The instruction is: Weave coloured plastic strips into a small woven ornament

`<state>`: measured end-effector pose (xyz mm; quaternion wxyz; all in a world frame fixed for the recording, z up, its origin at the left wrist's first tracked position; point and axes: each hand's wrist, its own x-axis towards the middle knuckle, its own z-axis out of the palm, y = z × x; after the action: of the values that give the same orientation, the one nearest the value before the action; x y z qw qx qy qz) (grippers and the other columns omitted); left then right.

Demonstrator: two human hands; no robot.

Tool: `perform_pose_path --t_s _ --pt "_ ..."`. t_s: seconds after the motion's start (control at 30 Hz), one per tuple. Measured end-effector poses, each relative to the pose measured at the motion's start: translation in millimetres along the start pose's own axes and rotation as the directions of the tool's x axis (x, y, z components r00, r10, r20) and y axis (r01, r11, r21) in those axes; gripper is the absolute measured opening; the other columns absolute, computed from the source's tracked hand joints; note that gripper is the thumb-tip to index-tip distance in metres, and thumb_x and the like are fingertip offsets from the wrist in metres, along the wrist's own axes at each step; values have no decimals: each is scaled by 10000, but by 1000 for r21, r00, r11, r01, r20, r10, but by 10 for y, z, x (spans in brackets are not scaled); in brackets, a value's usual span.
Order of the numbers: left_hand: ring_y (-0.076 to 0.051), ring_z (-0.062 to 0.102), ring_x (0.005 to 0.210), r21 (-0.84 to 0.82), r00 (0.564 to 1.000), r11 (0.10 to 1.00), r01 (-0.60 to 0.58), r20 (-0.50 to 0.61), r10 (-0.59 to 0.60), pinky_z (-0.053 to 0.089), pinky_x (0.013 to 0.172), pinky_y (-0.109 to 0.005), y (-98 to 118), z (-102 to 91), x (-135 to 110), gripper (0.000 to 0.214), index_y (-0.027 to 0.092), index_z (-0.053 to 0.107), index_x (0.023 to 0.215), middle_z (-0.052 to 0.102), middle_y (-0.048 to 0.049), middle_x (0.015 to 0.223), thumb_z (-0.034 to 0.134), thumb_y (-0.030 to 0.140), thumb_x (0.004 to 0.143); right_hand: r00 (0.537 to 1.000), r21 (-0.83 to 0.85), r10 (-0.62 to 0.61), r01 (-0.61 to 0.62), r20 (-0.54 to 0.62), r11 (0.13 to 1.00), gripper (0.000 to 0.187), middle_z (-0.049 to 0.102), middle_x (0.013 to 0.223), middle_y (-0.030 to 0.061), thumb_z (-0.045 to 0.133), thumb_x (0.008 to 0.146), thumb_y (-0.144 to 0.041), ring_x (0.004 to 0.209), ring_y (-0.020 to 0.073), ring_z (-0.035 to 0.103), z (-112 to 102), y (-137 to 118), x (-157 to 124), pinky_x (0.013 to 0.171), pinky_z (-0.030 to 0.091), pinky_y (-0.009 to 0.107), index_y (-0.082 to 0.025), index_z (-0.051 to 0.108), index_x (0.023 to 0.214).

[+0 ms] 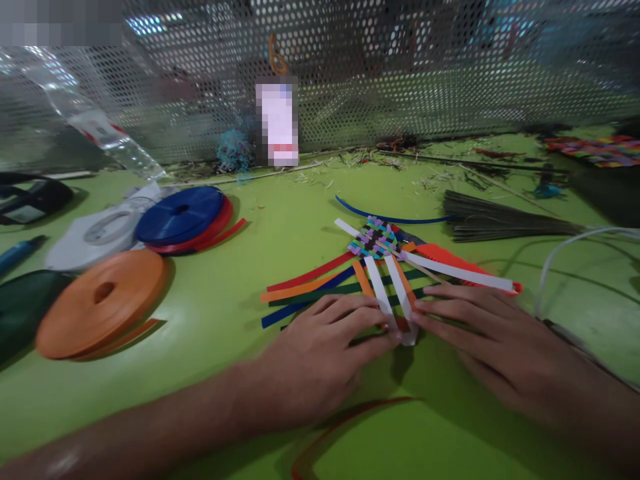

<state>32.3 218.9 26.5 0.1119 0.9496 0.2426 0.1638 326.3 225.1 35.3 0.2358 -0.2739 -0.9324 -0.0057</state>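
My left hand (327, 340) reaches in from the left, its fingertips pinching the lower ends of folded white and orange strips. Across from it, my right hand (505, 347) has its fingertips against the same bundle on the right. A white strip (381, 285) and an orange strip (363, 277) run up from the fingers. Green strips (340, 289), a red strip (310, 272) and blue strips (287, 313) fan out left of the fingers. Just above lies a small woven piece (374, 238) in purple, black and teal. Parts of the strips are hidden under my fingers.
At the left lie an orange roll (133, 283), a blue roll (200, 207) on a red one, a white roll (75, 240) and a dark green roll (30, 300). A bundle of dark sticks (490, 217) lies right. Perforated metal mesh (375, 100) stands behind.
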Motion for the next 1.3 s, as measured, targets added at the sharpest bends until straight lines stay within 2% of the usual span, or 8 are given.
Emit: perform_pose_path --t_s 0.13,0.27,0.43,0.57,0.77,0.97,1.1,1.3 --pt "-265 505 1386 35 996 997 -69 -56 71 445 1183 -451 16 -5 -19 366 151 588 1381 656 -111 1351 515 175 1022 999 50 6 -8 35 999 425 770 1184 53 510 933 -72 1110 227 712 -35 -79 23 989 591 376 -232 701 1278" --pt "-230 592 1284 75 993 991 -107 -35 110 448 1174 -418 41 -27 -8 302 171 634 1333 714 -78 1239 567 257 1051 999 76 -14 10 47 997 391 778 1165 52 502 952 -100 1058 218 730 -39 -98 3 939 614 343 -238 706 1256" --pt "-219 614 1248 58 994 993 -106 -19 107 445 1163 -412 56 -53 16 281 174 655 1312 733 -57 1193 561 264 1063 997 95 -7 0 71 995 421 773 1188 55 497 931 -88 1083 240 727 -24 -103 -9 916 615 377 -254 687 1269" --pt "-230 592 1270 53 997 995 -82 7 82 427 1164 -424 75 -59 12 306 178 632 1348 721 -52 1239 536 279 1075 999 57 -4 2 36 998 388 781 1157 65 481 940 -70 1062 231 735 -34 -139 10 944 603 362 -219 683 1237" --pt "-236 563 1312 53 997 995 -82 -7 83 390 1190 -418 75 -43 -11 323 167 607 1371 699 -65 1312 512 267 1079 1000 92 17 -17 0 996 398 773 1188 57 513 927 -58 1081 208 718 -49 -139 -12 1015 563 339 -193 676 1265" --pt "-226 564 1322 36 996 996 -85 -28 86 401 1197 -417 55 -40 -30 343 195 602 1402 697 -68 1308 511 268 1079 999 175 36 -39 23 984 374 762 1163 61 518 933 -53 1064 204 710 -37 -100 22 945 570 327 -219 715 1205" --pt "-203 556 1337 37 996 996 -84 -33 85 396 1209 -408 48 -23 -20 343 239 615 1392 687 -44 1321 589 294 1055 1000 168 7 -10 21 986 340 761 1164 58 509 948 -68 1086 204 704 -46 -80 17 953 568 339 -226 728 1154" --pt "-170 586 1294 16 993 996 -87 -82 88 390 1195 -358 55 -35 10 283 242 652 1335 700 -16 1329 576 306 1070 1000 125 -26 26 -6 992 294 772 1141 57 505 962 -90 1056 201 711 -52 -91 50 949 557 320 -202 726 1120"
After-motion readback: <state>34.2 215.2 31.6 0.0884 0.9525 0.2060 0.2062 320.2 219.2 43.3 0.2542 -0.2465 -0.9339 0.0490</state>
